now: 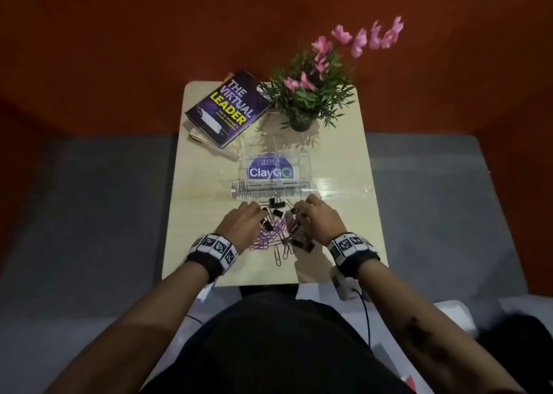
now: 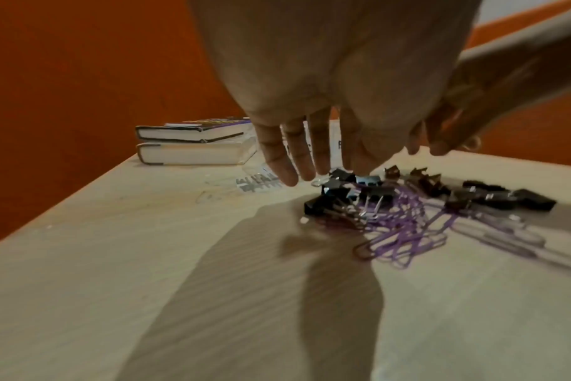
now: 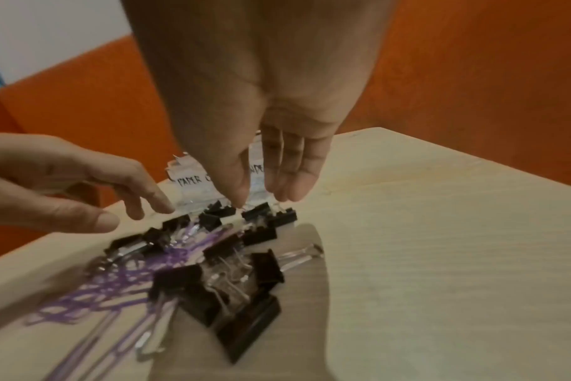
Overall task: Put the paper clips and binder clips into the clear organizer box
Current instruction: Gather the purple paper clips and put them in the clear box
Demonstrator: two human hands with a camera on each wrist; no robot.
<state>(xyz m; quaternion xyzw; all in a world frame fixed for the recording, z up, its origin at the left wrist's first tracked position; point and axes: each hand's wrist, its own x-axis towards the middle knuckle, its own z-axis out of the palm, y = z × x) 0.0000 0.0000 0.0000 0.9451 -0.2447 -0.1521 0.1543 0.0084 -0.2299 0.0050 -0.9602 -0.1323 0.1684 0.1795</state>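
Tabletop (image 1: 209, 244) is carrying everything; the clear organizer box (image 1: 273, 166) is barely showing behind. Left hand (image 1: 239, 226) and right hand (image 1: 320, 220) are hovering, grip apart, fingertips partly hiding binder clips (image 1: 276, 205) and paper clips (image 1: 263, 241).

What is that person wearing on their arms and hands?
The hands are bare, no gloves, and the forearms have no sleeves. Each wrist has a black band topped with white blocks printed with black square-pattern markers: one by the left hand, one by the right hand. A small white device with a thin dark cable hangs under the right wrist.
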